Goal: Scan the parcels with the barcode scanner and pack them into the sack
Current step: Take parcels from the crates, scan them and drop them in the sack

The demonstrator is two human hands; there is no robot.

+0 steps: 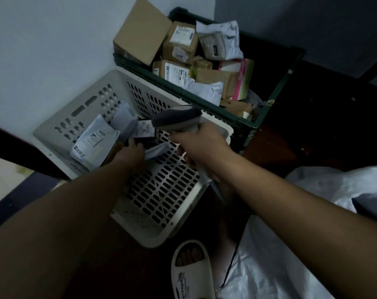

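Note:
My right hand (pixel 201 145) grips the grey barcode scanner (pixel 176 118), its head pointing left at a dark parcel with a white label (pixel 145 129). My left hand (pixel 130 153) reaches into the white perforated basket (pixel 161 190) and grips that dark parcel from below. A white mailer bag (pixel 92 141) and another pale bag (pixel 124 116) lie in the basket's far left corner. The white sack (pixel 269 266) lies at the lower right, its mouth toward me.
A dark green crate (pixel 265 108) behind the basket holds several cardboard boxes (pixel 181 42) and mailer bags. A foot in a white slipper (pixel 190 270) stands on the dark floor below the basket. A pale wall rises at the left.

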